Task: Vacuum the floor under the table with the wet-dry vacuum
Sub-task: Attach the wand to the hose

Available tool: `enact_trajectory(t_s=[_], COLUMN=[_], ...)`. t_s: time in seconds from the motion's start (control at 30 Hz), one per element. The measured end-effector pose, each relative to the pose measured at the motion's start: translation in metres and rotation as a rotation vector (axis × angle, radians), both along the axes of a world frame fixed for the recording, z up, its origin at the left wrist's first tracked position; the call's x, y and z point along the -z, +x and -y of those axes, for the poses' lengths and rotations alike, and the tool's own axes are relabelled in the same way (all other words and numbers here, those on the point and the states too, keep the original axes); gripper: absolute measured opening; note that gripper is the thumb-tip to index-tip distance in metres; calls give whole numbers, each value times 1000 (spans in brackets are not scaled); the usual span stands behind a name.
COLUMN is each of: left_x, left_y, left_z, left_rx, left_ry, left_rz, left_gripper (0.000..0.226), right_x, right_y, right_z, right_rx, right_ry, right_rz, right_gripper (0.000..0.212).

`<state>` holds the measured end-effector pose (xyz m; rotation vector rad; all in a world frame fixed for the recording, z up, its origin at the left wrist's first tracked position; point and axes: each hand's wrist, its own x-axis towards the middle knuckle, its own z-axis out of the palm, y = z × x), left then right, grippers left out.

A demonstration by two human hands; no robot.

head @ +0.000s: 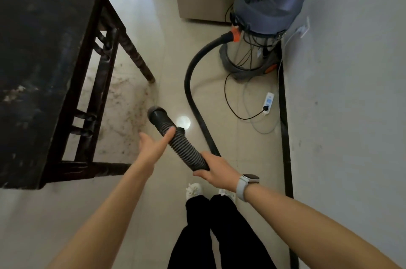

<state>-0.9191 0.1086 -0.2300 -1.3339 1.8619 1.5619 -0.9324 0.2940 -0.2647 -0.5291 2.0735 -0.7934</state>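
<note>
no legible writing, right hand (216,170) gripping hose (182,143)

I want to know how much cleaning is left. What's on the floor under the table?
Under the dark table, brownish dirt and debris lie scattered over the pale tiles near its leg. The tabletop covers the floor further in, so that part cannot be seen.

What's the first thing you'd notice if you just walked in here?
Probably the black ribbed hose in the middle, gripped by the right hand while the left hand touches it with straight fingers. Next, the big grey vacuum with orange knobs by the wall at the upper right. Then the dirty patch of floor under the dark table on the left.
</note>
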Motion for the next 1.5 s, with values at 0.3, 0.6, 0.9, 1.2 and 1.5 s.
enact_trajectory(t_s=[0.3,0.6,0.9,1.2,1.5], left_x=[-23,-48,-28,-11,-88], left_y=[-21,-28,-80,-257,-487], left_z=[-6,23,35,8,-12], left_rx=[243,995,1160,963,835], left_ry=[133,-288,-516,-498,-723], left_rz=[-318,-635,-597,-470,-676], left_gripper=[41,79,86,48,42], right_x=[-21,-81,-85,-114,-192], right_y=[-28,-153,-220,-369,-563], right_z=[-12,15,15,9,-20], right_rx=[349,1036,1424,1287,1373], right_ry=[-51,-587,-643,-905,-1108], right_rz=[149,711,538,383,283], right_gripper=[50,75,17,14,15])
